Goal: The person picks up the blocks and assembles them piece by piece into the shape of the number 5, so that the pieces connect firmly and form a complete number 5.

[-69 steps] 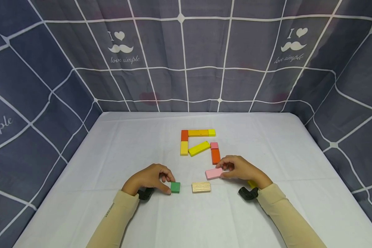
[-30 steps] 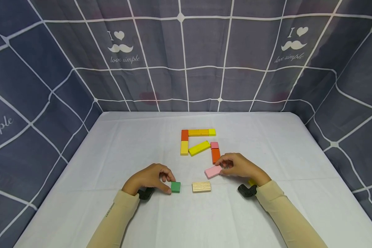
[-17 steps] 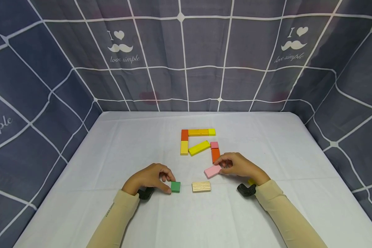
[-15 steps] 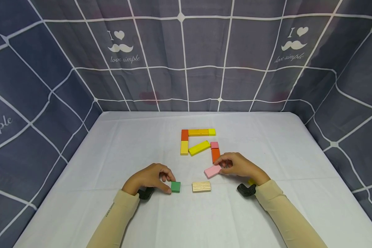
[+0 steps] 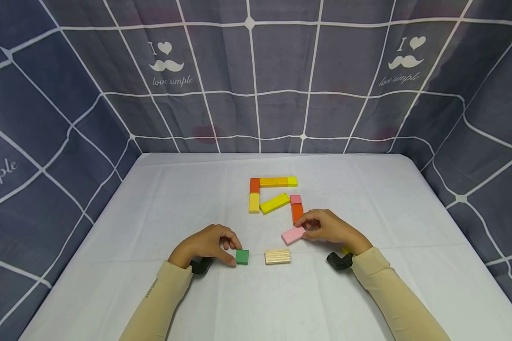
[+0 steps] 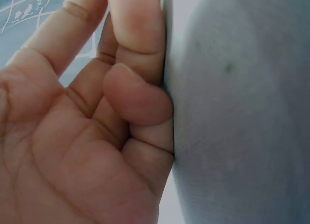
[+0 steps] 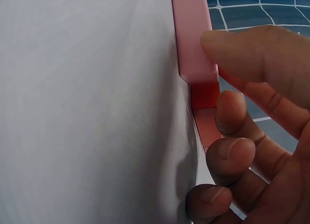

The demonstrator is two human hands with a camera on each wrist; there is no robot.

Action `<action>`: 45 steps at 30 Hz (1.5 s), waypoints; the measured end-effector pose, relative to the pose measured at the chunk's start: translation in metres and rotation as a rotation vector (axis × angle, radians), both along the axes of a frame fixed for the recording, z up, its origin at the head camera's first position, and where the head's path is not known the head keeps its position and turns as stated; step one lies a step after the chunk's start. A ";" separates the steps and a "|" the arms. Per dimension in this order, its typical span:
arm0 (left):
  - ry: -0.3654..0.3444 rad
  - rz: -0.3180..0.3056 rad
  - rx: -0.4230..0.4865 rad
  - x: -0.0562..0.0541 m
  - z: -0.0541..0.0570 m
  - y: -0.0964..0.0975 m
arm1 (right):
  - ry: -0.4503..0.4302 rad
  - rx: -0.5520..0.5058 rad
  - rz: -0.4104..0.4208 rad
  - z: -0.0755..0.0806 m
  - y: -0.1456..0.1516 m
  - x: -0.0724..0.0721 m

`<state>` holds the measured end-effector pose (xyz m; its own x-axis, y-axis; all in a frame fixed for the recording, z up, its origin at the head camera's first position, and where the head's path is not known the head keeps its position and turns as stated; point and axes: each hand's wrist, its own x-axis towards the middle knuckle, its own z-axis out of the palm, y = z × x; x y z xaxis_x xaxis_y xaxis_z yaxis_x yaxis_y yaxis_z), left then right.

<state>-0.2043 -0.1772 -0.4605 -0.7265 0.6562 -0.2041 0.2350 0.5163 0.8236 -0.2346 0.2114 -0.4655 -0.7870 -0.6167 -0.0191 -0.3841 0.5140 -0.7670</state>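
Observation:
Near the table's middle, my left hand holds a small green block by its left end, thumb at the near corner and index finger at the far one. Its curled fingers fill the left wrist view, which hides the block. My right hand pinches the right end of a flat pink block, lying at a slant. The thumb presses the pink block's side in the right wrist view. Just beyond is an orange-red block with a small pink block at its far end.
A ridged pale wooden block lies between the hands. Further back, a yellow block slants beside an upright-L row with a red-orange block, an amber block and others. A yellow block is partly hidden under the right wrist.
Compared with 2.3 seconds ago, my right hand has shifted slightly away from me and left, and the pink block has turned to a steeper slant. The left hand has stayed still.

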 end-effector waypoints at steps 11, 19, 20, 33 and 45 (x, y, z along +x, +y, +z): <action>0.004 0.010 0.000 0.001 0.000 0.000 | -0.002 0.005 -0.014 -0.001 0.000 0.000; 0.005 0.007 0.004 0.001 0.000 0.000 | 0.005 -0.019 -0.008 -0.001 0.001 0.000; 0.004 0.007 0.005 0.001 0.000 0.000 | 0.006 -0.021 -0.007 -0.001 0.001 0.000; -0.004 0.017 0.006 0.002 0.001 0.000 | 0.009 -0.004 -0.013 0.000 0.001 0.000; -0.009 0.017 -0.006 0.000 0.001 0.000 | 0.001 -0.022 -0.005 0.001 0.001 0.000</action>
<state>-0.2038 -0.1768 -0.4597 -0.7360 0.6422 -0.2143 0.2187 0.5250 0.8225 -0.2341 0.2123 -0.4647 -0.7898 -0.6133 -0.0048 -0.3825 0.4987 -0.7778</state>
